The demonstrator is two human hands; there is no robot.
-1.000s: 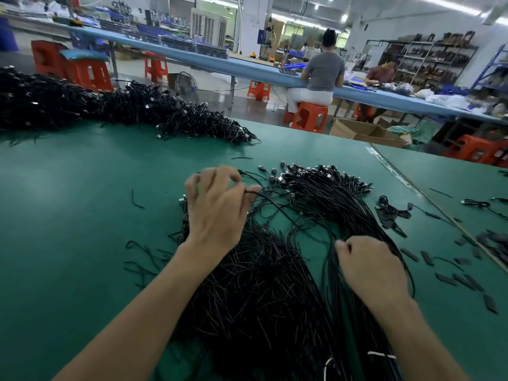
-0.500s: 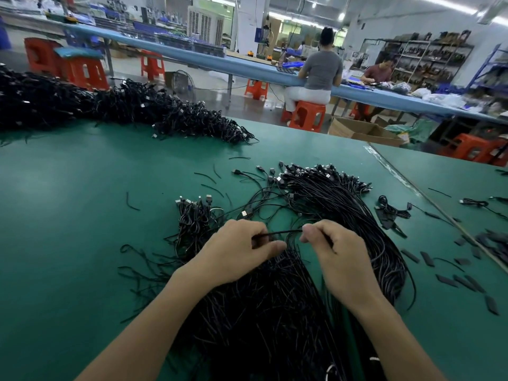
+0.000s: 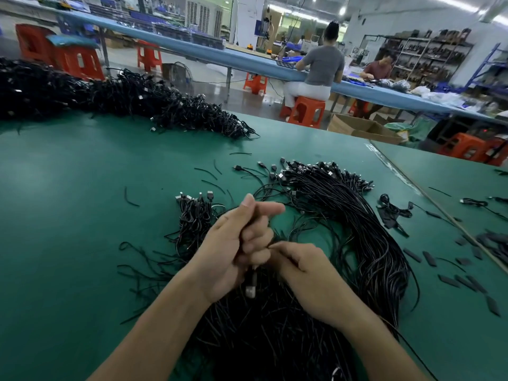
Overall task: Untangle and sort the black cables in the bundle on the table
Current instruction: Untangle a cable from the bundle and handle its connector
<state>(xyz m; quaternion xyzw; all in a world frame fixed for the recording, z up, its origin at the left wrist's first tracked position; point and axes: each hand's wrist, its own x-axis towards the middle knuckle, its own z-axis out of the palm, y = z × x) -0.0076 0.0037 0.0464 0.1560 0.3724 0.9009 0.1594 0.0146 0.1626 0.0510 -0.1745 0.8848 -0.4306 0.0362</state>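
A worker's left hand (image 3: 233,243) is gripping one black cable (image 3: 250,287) as the right hand (image 3: 302,273) is pinching it, over the bundle (image 3: 365,243) lying on the green table (image 3: 68,215), fanning toward one o'clock.

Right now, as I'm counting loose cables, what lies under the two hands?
Under the left hand and right hand lies the black cable bundle. A plugged cable hangs from the left grip. Cables directly beneath the palms are covered.
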